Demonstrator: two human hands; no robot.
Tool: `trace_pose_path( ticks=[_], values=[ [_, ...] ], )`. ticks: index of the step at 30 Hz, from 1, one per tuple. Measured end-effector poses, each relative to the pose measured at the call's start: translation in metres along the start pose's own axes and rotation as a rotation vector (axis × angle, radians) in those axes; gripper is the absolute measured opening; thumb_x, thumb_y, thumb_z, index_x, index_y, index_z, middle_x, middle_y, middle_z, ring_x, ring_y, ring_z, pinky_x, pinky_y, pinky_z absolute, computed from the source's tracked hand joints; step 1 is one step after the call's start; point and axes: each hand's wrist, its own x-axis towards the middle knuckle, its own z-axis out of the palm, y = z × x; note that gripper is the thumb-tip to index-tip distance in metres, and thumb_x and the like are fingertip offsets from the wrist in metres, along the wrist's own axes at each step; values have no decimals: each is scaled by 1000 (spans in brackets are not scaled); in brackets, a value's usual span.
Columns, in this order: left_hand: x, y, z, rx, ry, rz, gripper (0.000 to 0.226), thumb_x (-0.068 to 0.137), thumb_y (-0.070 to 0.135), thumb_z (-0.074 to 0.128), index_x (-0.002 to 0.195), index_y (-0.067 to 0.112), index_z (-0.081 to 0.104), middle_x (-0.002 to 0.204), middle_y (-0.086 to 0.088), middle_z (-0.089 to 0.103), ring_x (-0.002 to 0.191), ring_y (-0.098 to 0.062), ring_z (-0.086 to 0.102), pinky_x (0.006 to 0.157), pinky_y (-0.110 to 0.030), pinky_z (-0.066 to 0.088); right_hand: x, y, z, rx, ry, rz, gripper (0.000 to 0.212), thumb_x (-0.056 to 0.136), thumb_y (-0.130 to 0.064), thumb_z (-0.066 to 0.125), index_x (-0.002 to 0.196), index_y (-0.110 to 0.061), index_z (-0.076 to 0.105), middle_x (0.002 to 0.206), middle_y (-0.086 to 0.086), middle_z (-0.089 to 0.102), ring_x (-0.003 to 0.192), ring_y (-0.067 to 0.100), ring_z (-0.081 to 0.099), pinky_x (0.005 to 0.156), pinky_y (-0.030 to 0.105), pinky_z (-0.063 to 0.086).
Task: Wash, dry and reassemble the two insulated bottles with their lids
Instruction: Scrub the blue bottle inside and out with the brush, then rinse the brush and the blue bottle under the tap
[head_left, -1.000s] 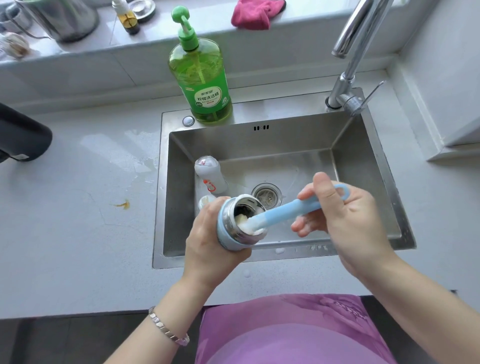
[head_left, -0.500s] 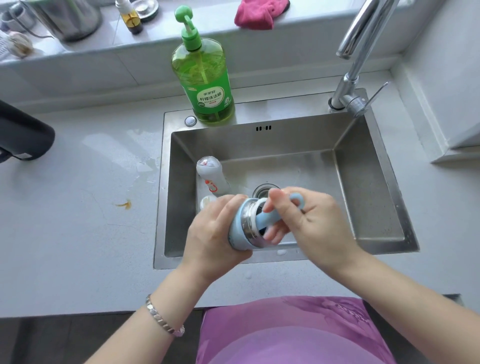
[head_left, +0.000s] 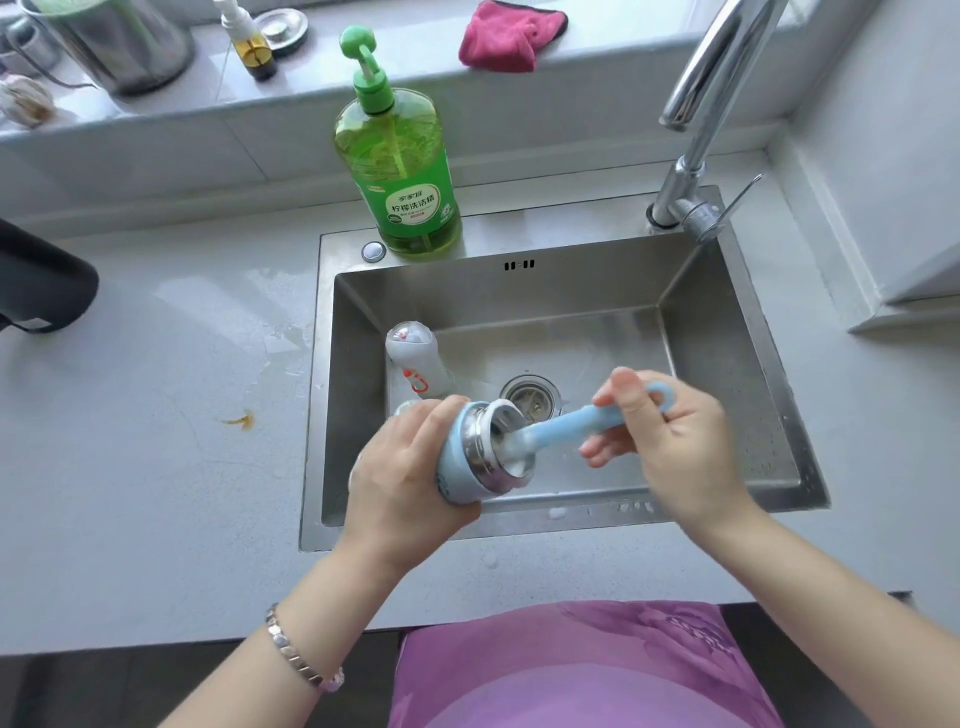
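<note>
Head view: left hand (head_left: 400, 478) grips the blue insulated bottle (head_left: 460, 467) above the sink (head_left: 727, 364); right hand (head_left: 675, 447) pinches a bottle brush (head_left: 566, 423), its head inside the bottle. A white bottle (head_left: 415, 364) lies in the sink, set in a grey countertop (head_left: 156, 467).

counter (head_left: 130, 493): orange scrap (head_left: 241, 420), puddle (head_left: 270, 332) | sink (head_left: 727, 364): white bottle (head_left: 415, 364) | rim (head_left: 545, 223): green soap bottle (head_left: 402, 176)

Your left hand (head_left: 405, 483) covers most of the blue bottle (head_left: 460, 470); the brush (head_left: 566, 421) head is hidden inside it. Frame edge cuts a dark object (head_left: 41, 286) at 9 o'clock and the tap (head_left: 696, 109) at 1 o'clock.
</note>
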Motion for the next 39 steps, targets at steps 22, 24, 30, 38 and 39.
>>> trace_pose_path(
  ticks=[22, 24, 30, 38, 39],
  values=[
    [40, 12, 17, 190, -186, 105, 81, 36, 22, 78, 112, 26, 52, 88, 7, 59, 66, -23, 56, 57, -27, 37, 49, -47, -67, -1222, -764, 284, 19, 89, -40, 55, 108, -40, 55, 74, -11, 65, 59, 5, 59, 68, 25, 49],
    [55, 25, 27, 181, -187, 157, 84, 33, 21, 77, 112, 26, 51, 89, 7, 60, 65, -22, 58, 58, -25, 36, 53, -47, -62, -1474, -862, 144, 16, 95, -34, 44, 109, -33, 52, 76, -9, 55, 65, 14, 52, 62, 30, 41],
    [106, 53, 54, 190, -183, 211, 86, 29, 23, 72, 112, 28, 51, 88, 10, 58, 63, -20, 55, 58, -25, 39, 63, -39, -71, -1568, -824, 51, 19, 87, -2, 33, 75, -17, 33, 71, 0, 32, 70, 28, 40, 54, 32, 29],
    [156, 22, 46, 226, -196, -123, 80, 47, 31, 70, 124, 32, 47, 100, 7, 57, 72, -20, 46, 63, -29, 32, 148, -24, -168, -1383, -358, -258, 29, 89, -51, 44, 69, -31, 47, 62, -8, 38, 60, 9, 39, 49, 19, 29],
    [158, 22, 44, 219, -226, -184, 79, 53, 30, 70, 128, 33, 45, 103, 10, 53, 77, -17, 42, 65, -29, 30, 162, -16, -180, -1357, -228, -373, 30, 86, -51, 43, 68, -28, 48, 61, -9, 34, 57, 10, 36, 44, 17, 22]
  ],
)
